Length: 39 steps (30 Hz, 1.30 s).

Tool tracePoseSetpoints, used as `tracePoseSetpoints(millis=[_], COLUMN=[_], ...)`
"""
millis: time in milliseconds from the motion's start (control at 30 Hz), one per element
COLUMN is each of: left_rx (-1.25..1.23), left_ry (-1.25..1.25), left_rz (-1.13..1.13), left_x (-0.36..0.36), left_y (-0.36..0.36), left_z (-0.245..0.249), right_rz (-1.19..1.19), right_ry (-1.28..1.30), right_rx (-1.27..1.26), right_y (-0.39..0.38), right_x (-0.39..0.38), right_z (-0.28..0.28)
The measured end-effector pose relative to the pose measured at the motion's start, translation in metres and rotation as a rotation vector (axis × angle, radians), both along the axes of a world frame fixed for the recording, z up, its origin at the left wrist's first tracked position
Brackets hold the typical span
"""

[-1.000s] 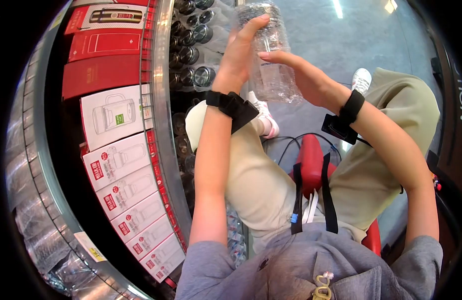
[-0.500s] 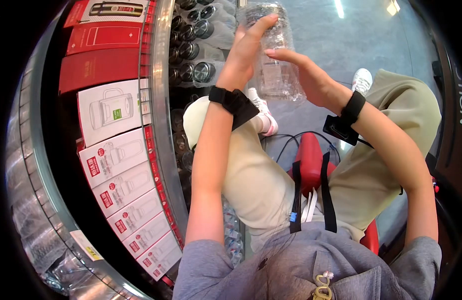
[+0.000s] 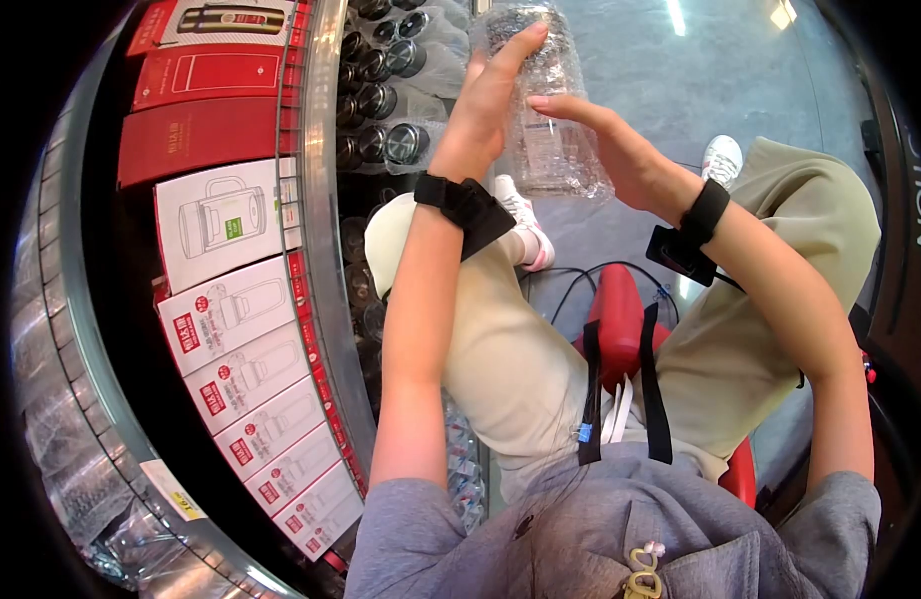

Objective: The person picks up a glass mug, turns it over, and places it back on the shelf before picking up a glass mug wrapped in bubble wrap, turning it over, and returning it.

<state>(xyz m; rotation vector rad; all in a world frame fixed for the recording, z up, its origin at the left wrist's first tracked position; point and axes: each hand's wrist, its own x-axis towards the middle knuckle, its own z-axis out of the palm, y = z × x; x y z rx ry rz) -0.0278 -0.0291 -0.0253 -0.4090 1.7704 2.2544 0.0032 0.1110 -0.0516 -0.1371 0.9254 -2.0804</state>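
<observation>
A clear, cup-like item in bubble wrap (image 3: 555,140) is held up over the floor, between my two hands. My left hand (image 3: 488,105) grips its left side, with the thumb lying across the upper part of the wrapping. From the right, my right hand (image 3: 625,155) holds the lower part, its thumb pressed on the front. Most of the fingers of both hands are hidden behind the item. The wrapping blurs what is inside, so its exact kind cannot be made out. Each wrist wears a black strap with a small dark device.
Left of me, a shelf holds red boxes (image 3: 201,135) and white boxes with cup drawings (image 3: 246,309). Beside it, several black-lidded bottles (image 3: 408,143) stand in plastic wrap. A red seat (image 3: 617,309) is between my legs, with black cables (image 3: 570,290) on the grey floor.
The wrapped item and my left hand have shifted very slightly. Both hands keep the same hold on it.
</observation>
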Motion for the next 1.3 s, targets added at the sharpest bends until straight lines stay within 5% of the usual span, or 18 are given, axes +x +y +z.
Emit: tracePoseSetpoints(millis=[1300], left_rx=[-0.062], left_ry=[0.033], left_rz=[0.0], left_x=[0.0], left_y=[0.002], left_z=[-0.001], right_rz=[-0.002], right_ry=[-0.07], right_rx=[-0.044], right_y=[-0.001], right_x=[0.0], right_z=[-0.008])
